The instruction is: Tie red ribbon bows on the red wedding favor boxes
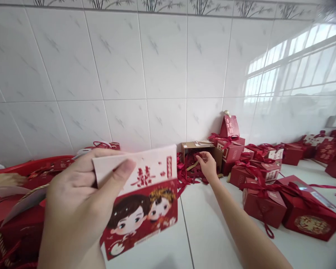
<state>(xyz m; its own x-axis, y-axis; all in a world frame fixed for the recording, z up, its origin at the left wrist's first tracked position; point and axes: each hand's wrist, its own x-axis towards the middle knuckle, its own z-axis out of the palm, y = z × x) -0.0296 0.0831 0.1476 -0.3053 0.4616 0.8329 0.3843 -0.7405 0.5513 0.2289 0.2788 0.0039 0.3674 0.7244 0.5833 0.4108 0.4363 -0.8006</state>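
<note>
Held up close in my left hand (pixel 86 201) is a small red-and-white gift box (pixel 145 209). My thumb presses on its white upper part, beside a red double-happiness sign. Below that, two cartoon figures are printed on red. Farther off, my right hand (pixel 207 164) reaches to the open front of a cardboard box (pixel 218 157) against the wall. Its fingers are pinched at a thin gold ribbon (pixel 192 166). Dark red ribbons (pixel 189 179) fill the cardboard box and spill onto the white surface.
Red gift boxes tied with ribbons (pixel 264 201) stand grouped on the right, and a pointed box (pixel 230 126) tops a stack. At left, a red basin (pixel 64 158) holds red packaging. Another person's hand (pixel 7 182) shows at the left edge. White tiles (pixel 168 67) rise behind.
</note>
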